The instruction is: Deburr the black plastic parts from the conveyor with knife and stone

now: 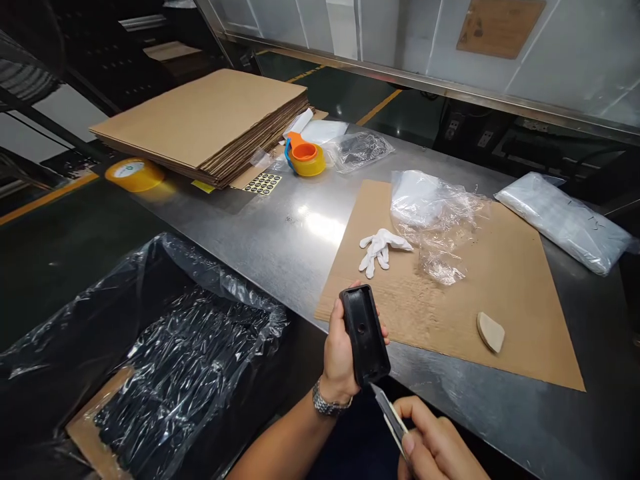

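Observation:
My left hand (pixel 338 353) is wrapped round a black rectangular plastic part (pixel 364 333), its hollow side facing me and a small round hole in its floor. A metal watch sits on that wrist. In my right hand (pixel 435 440), gripped between thumb and fingers, is a utility knife (pixel 389 413). Its blade points up at the lower end of the black part; whether it touches the edge I cannot tell. Beyond my hands, a white glove (pixel 383 251) lies on a flat cardboard sheet (pixel 520 280).
Crumpled clear plastic bags (pixel 440 213) and a beige wedge-shaped block (pixel 491 332) lie on the cardboard. Stacked cardboard (pixel 210 120), a tape dispenser (pixel 306 157) and a yellow tape roll (pixel 135 175) stand farther left. A black-lined box (pixel 185 373) with wrapped items is at lower left.

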A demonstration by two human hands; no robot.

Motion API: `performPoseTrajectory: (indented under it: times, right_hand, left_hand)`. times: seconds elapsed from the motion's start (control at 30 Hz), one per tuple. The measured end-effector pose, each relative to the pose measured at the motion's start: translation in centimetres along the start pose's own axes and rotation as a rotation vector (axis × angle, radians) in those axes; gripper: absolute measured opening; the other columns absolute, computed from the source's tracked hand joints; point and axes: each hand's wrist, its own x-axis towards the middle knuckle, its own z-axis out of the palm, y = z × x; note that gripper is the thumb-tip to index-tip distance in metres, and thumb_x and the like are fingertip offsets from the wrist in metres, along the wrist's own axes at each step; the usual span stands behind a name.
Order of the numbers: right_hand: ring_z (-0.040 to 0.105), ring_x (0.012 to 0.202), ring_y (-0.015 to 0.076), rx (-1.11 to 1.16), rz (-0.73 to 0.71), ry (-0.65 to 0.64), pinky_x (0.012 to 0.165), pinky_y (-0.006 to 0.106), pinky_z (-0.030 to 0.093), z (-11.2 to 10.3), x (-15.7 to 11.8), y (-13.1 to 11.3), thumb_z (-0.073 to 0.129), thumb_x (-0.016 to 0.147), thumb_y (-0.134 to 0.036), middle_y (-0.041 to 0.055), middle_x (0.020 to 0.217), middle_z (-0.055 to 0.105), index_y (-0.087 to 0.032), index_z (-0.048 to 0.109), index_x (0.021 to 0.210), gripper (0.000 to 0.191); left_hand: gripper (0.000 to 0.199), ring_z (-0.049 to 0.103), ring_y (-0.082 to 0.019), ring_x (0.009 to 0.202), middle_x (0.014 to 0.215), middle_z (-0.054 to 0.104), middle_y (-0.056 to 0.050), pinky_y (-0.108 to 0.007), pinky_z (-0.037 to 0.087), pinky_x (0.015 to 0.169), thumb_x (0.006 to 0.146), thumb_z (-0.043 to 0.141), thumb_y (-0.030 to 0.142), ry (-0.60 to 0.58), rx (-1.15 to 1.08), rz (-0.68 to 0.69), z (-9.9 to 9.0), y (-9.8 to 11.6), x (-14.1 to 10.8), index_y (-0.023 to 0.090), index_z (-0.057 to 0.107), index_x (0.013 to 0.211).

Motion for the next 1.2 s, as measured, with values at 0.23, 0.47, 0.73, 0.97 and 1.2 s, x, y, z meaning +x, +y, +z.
performPoseTrajectory:
  times: [0.23, 0.47, 0.73, 0.97, 1.2]
  right_hand:
    - [0.033, 0.035, 0.0057, 0.2, 0.115, 0.049, 0.037, 0.016, 0.022, 0.97, 0.85, 0.27, 0.033, 0.082, -0.064, -0.0092, 0.039, 0.033, -0.018, 0.049, 0.079, 0.049]
    - [0.036, 0.039, 0.0059, 0.138, 0.163, 0.017, 0.04, 0.016, 0.026, 0.87, 0.64, 0.01, 0.033, 0.083, -0.063, -0.0082, 0.043, 0.035, -0.017, 0.05, 0.079, 0.05]
    - [0.035, 0.039, 0.0056, 0.156, 0.179, -0.013, 0.04, 0.016, 0.026, 0.79, 0.77, -0.24, 0.034, 0.081, -0.065, -0.0092, 0.042, 0.032, -0.017, 0.049, 0.08, 0.05]
    - [0.035, 0.038, 0.0053, 0.147, 0.178, -0.011, 0.038, 0.016, 0.024, 0.81, 0.82, -0.5, 0.034, 0.079, -0.067, -0.0095, 0.041, 0.032, -0.017, 0.048, 0.078, 0.052]
    - [0.036, 0.036, 0.0056, 0.094, 0.155, 0.005, 0.037, 0.016, 0.024, 0.86, 0.96, -0.18, 0.031, 0.081, -0.065, -0.0093, 0.04, 0.033, -0.017, 0.048, 0.077, 0.051]
  left_hand:
    - [0.053, 0.058, -0.014, 0.05, 0.069, 0.06, 0.0, -0.026, 0.049, 0.048, 0.083, 0.037, 0.052, 0.011, 0.031, -0.045, -0.8, -0.32, 0.14, 0.027, 0.036, 0.13]
    - [0.051, 0.058, -0.013, 0.051, 0.069, 0.059, -0.001, -0.026, 0.049, 0.047, 0.084, 0.035, 0.052, 0.026, 0.056, -0.04, -0.85, -0.36, 0.45, 0.029, 0.037, 0.129]
    - [0.051, 0.058, -0.014, 0.051, 0.069, 0.059, -0.001, -0.026, 0.049, 0.048, 0.084, 0.034, 0.052, 0.03, 0.077, -0.007, -0.9, -0.34, 0.43, 0.028, 0.037, 0.129]
    - [0.052, 0.058, -0.014, 0.051, 0.068, 0.058, -0.001, -0.026, 0.048, 0.047, 0.084, 0.033, 0.051, 0.035, 0.099, 0.041, -1.03, -0.5, 0.47, 0.027, 0.036, 0.13]
    - [0.055, 0.058, -0.014, 0.05, 0.069, 0.059, -0.002, -0.027, 0.049, 0.046, 0.083, 0.036, 0.051, 0.039, 0.12, 0.092, -0.91, -0.57, 0.26, 0.023, 0.035, 0.131]
